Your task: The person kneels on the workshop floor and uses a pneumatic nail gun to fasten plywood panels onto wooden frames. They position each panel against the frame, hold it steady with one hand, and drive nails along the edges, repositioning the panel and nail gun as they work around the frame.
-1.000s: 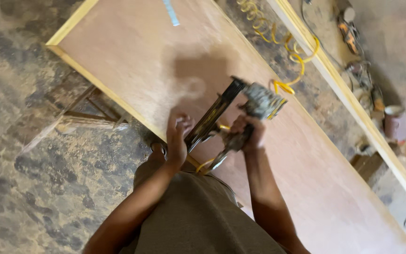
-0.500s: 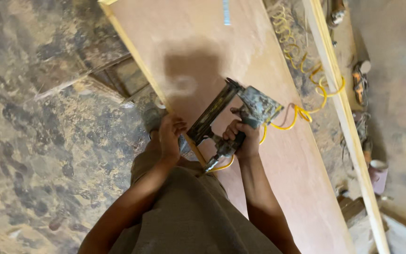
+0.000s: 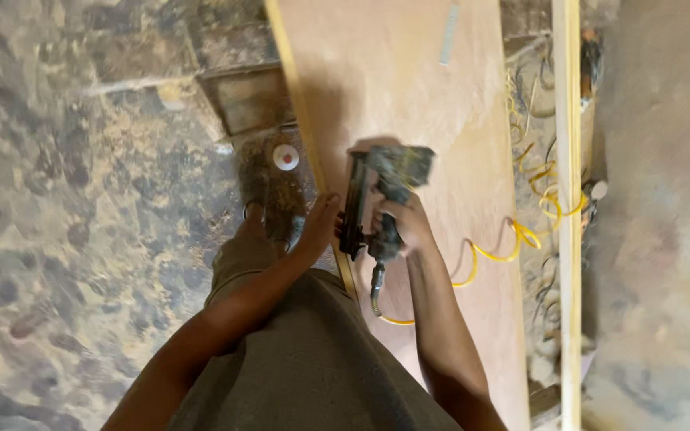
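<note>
Nail gun: dark metal pneumatic nail gun (image 3: 377,199) is held above the near left edge of the board, its long magazine lying along that edge; its outline is blurred.
Right hand: right hand (image 3: 405,227) is wrapped tightly round the grip of the nail gun, fingers fully curled on it.
Left hand: left hand (image 3: 313,231) is laid flat with fingers stretched out, pressed against the left edge of the board just beside the nail gun; nothing is grasped.
Board: large reddish-brown plywood board (image 3: 409,80) with a pale wooden edge strip is seen running away from the person.
Hose: coiled yellow air hose (image 3: 513,243) is seen leading from the base of the nail gun across the board to the right.
Batten: long pale wooden batten (image 3: 569,239) is laid to the right of the board, well apart from the hands.
Container: small round white-and-red lid or tin (image 3: 285,157) is seen on the floor left of the board; its contents cannot be told.
Floor: mottled dusty floor (image 3: 81,239) is strewn with sawdust.
</note>
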The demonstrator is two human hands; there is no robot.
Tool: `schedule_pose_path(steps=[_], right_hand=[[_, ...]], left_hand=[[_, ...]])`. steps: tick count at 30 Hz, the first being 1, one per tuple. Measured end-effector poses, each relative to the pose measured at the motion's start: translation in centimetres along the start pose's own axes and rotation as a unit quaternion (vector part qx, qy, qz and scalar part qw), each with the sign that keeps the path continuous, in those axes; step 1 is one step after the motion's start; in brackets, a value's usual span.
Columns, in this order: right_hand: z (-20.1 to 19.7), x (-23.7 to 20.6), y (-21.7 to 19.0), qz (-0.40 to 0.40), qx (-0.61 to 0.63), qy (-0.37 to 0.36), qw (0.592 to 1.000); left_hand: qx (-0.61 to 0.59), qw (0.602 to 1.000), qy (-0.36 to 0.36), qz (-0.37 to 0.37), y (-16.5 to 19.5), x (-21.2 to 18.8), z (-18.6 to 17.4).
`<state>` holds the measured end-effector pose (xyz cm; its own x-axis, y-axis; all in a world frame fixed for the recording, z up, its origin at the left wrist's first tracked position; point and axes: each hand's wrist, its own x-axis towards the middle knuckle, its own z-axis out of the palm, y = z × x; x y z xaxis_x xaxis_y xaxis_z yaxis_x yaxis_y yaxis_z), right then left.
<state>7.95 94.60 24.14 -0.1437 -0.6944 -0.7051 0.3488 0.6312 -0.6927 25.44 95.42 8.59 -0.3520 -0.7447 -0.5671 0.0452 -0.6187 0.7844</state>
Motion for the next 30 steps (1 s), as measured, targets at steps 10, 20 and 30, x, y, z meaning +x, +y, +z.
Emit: schedule_pose_path(steps=[10, 20, 30], right_hand=[[4.5, 10.5, -3.5, 0.092, 0.03, -0.06, 0.993], [4.5, 9.5, -3.2, 0.095, -0.005, -0.044, 0.994], [4.7, 7.5, -2.5, 0.076, -0.027, -0.034, 0.996]], left_hand=[[0.17, 0.949, 0.234, 0.122, 2.3, 4.6, -0.2], [0.116, 0.975, 0.173, 0.075, 2.8, 3.3, 0.4], [0.101, 0.975, 0.155, 0.123, 0.9, 2.4, 0.7]])
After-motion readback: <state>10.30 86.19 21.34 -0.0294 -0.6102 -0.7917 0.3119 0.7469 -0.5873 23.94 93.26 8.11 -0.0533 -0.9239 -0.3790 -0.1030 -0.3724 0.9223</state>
